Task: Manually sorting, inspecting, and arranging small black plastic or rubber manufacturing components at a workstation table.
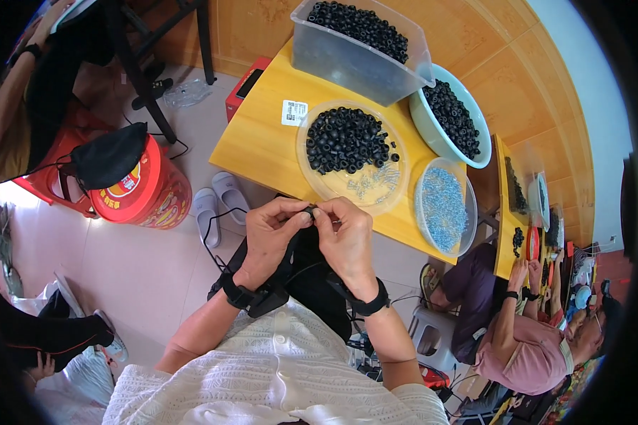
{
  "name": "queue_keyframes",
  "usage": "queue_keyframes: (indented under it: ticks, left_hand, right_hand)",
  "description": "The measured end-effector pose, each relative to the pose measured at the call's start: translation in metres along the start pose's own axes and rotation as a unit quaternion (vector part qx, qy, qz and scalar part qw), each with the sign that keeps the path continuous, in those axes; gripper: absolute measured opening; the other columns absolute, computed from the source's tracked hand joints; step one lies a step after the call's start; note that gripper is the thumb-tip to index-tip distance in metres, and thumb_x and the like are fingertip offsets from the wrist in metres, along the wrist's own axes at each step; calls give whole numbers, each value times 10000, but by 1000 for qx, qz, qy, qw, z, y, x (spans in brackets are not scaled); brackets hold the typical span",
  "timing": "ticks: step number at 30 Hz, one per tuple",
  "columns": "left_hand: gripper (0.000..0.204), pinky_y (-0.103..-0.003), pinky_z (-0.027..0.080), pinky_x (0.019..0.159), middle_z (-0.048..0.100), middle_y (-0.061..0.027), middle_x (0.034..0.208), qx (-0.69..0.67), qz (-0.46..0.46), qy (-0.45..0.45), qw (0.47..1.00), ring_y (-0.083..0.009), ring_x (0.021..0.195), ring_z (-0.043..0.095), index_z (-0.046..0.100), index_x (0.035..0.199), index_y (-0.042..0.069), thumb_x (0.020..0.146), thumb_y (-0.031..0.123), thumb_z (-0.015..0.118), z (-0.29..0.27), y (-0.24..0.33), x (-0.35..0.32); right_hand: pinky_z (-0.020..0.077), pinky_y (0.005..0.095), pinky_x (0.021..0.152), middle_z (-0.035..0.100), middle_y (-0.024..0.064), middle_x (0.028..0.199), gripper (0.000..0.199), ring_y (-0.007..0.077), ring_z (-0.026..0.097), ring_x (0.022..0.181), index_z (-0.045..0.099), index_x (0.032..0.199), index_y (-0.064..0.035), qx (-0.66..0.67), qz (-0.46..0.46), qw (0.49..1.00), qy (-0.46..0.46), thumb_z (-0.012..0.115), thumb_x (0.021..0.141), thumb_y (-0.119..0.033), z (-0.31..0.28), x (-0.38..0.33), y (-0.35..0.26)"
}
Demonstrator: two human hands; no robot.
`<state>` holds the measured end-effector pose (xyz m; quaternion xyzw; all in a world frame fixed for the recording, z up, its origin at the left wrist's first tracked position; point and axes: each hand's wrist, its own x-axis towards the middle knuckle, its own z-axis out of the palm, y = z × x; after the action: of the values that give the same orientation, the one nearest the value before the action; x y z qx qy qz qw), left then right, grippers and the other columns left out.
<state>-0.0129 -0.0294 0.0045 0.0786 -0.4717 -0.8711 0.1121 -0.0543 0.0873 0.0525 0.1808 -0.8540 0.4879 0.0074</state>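
Note:
My left hand [268,237] and my right hand [347,239] meet in front of my chest, just off the near edge of the yellow table [252,152]. Between the fingertips of both is a small black ring-shaped part [309,210], mostly covered by the fingers. Beyond them on the table lies a round clear tray [312,180]. It holds a heap of black ring-shaped parts [347,138] and, nearer to me, scattered small shiny pins [376,183]. To the right, a round clear tub [469,234] is full of small bluish, shiny pieces [443,209].
A clear plastic bin [354,64] and a pale green basin [483,145], both with black parts, stand at the back. On the left are a red bucket [159,188] and slippers [207,212] on the floor. A co-worker in pink [524,354] sits at the right.

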Motion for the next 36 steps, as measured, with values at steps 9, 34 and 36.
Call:
queue_keyframes:
  ticks: [9, 34, 36]
  left_hand:
    - [158, -249, 529, 766, 630, -84, 915, 53, 18, 58, 997, -124, 832, 612, 630, 964, -48, 812, -68, 591, 2, -11, -2]
    - [190, -286, 531, 808, 641, -114, 995, -127, -142, -74, 979, -169, 882, 638, 586, 1056, -9, 871, 31, 568, -13, 3, 6]
    - [194, -288, 530, 810, 644, -117, 988, -101, -134, -79, 983, -173, 880, 640, 587, 1056, -11, 866, 30, 573, -14, 3, 6]
  right_hand:
    - [443, 428, 575, 541, 187, 771, 108, 393, 551, 664, 555, 849, 29, -95, -71, 992, 37, 546, 745, 54, 16, -9, -3]
    - [507, 210, 611, 633, 44, 748, 121, 86, 601, 656, 625, 919, 45, 212, 139, 965, -67, 582, 807, 56, -21, 1, -2]
    - [504, 217, 604, 634, 49, 756, 119, 87, 600, 656, 623, 916, 50, 169, 114, 977, -63, 589, 801, 57, -20, 0, -3]
